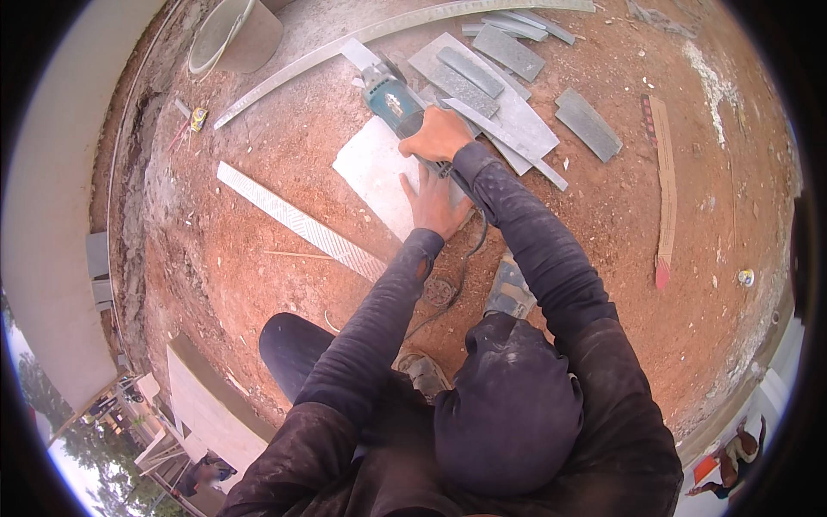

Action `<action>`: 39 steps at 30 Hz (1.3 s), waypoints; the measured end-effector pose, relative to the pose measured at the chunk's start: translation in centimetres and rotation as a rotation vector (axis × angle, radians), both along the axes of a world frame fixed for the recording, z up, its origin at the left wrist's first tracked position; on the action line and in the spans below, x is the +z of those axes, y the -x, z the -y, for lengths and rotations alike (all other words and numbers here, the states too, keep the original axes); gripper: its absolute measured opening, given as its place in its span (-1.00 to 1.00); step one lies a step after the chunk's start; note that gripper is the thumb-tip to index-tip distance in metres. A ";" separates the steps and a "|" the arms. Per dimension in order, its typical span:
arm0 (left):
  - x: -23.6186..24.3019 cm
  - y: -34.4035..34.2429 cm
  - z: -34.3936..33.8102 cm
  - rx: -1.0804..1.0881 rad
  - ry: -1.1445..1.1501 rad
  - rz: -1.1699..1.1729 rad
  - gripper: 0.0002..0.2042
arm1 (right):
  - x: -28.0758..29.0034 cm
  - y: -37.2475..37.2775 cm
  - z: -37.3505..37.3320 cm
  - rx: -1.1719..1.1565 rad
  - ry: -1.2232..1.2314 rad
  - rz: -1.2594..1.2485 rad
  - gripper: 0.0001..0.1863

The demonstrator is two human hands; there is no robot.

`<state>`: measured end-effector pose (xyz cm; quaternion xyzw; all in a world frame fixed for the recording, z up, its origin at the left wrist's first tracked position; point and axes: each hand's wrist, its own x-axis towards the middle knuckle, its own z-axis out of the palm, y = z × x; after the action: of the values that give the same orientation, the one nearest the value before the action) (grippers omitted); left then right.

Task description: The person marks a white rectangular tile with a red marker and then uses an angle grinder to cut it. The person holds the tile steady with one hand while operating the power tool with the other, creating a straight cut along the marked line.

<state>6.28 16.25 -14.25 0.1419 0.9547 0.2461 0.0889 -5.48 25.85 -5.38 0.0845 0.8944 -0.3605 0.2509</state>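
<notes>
My right hand [439,135] is wrapped round the body of a teal angle grinder [392,99]. The grinder's head points away from me, over the far end of a pale tile [369,168] lying on the dirt. Just nearer than the grinder, my left hand [436,205] rests on that tile with its fingers spread. Part of those fingers is hidden below the grinder and my right hand. From the tool's rear, a dark cable [474,250] runs back toward my feet. The cutting disc is hard to make out.
Grey tile pieces [508,52] and a larger slab [534,133] lie far right of the grinder. A long straightedge [293,73] crosses beyond it. A ridged tile strip [293,215] lies left, a bucket [245,39] far left, a cardboard strip [665,185] right. A round disc [438,291] lies near my feet.
</notes>
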 end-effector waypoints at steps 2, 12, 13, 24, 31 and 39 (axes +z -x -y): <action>0.2 0.0 0.0 -0.005 0.021 0.021 -0.24 | 0.1 -0.1 -0.1 0.005 -0.004 0.002 -0.38; -0.1 0.0 0.0 -0.004 0.017 0.012 -0.23 | 0.1 -0.6 -0.3 0.012 0.006 -0.008 -0.36; 0.0 0.0 -0.1 -0.007 0.023 0.018 -0.23 | 0.0 -0.6 -0.4 0.010 0.003 -0.009 -0.37; -0.2 0.0 0.0 -0.015 0.053 0.029 -0.24 | -0.3 -1.0 -0.6 0.018 -0.007 -0.032 -0.37; -0.5 -0.1 0.0 -0.013 0.064 0.019 -0.21 | 0.0 -1.4 -0.8 0.008 0.000 -0.017 -0.37; -0.8 -0.1 0.1 -0.014 0.077 0.029 -0.15 | -0.2 -1.8 -0.9 -0.003 -0.004 0.000 -0.33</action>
<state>6.36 16.18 -15.01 0.1413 0.9611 0.2105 0.1097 -3.71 26.80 -5.54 0.0864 0.8950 -0.3590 0.2503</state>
